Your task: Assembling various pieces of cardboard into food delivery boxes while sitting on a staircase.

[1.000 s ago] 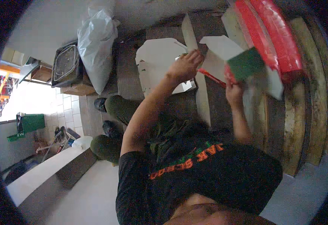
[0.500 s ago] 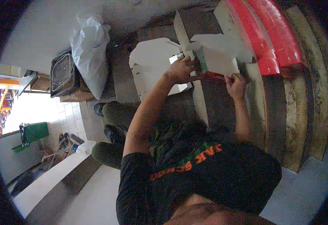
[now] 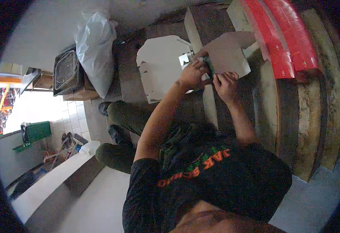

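A cardboard box blank (image 3: 230,54), pale inside with a green strip on its near left part, stands partly folded on the stairs in front of me. My left hand (image 3: 195,74) is closed at its left edge, the fingertips partly hidden behind the green part. At its near edge my right hand (image 3: 226,84) is closed with bent fingers, the thumb toward the left hand. Left of both hands lies a white flat cardboard blank (image 3: 158,62) with cut tabs and slots; whether several are stacked there I cannot tell.
Red glossy stacks (image 3: 282,42) rest on the steps at the right, beside worn stair edges (image 3: 308,124). To the left, a white plastic bag (image 3: 96,50) leans by a dark lidded tub (image 3: 66,73) on a cardboard box. A green crate (image 3: 38,132) stands beyond the white ledge.
The cardboard has been turned and tilted, so its red side no longer shows. My right hand has moved left along it, close to my left hand.
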`<state>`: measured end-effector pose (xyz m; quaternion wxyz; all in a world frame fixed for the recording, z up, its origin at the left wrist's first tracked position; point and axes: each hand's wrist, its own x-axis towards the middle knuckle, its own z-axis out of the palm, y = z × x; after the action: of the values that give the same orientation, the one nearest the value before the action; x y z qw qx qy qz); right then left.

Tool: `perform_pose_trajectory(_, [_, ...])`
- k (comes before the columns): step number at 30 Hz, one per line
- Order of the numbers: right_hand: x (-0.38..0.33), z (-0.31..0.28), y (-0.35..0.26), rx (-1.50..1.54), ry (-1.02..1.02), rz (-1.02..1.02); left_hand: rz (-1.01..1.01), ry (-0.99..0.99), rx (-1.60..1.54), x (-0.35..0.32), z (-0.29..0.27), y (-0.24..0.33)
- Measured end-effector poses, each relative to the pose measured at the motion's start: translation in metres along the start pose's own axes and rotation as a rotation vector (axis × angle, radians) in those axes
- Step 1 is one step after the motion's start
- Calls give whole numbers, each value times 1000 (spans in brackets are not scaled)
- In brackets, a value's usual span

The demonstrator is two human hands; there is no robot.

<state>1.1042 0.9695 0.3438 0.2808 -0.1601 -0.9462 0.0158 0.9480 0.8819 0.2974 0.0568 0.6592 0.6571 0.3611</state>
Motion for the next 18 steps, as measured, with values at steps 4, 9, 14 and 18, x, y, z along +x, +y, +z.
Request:
perform_pose_trajectory(4, [0,7,-4,1,12,7,11,50,184,-4,0,-7])
perform_pose_trajectory(9, [-1,10,-5,-2,-133,110,-59,84,71,-9,7,-3])
perform_pose_trajectory(14, [6,-1,-22,67,103,107,-189,79,207,-72,46,-34])
perform_pose_trajectory(18, [16,-20,-31,123,129,108,-576,-357,548,-125,83,-60])
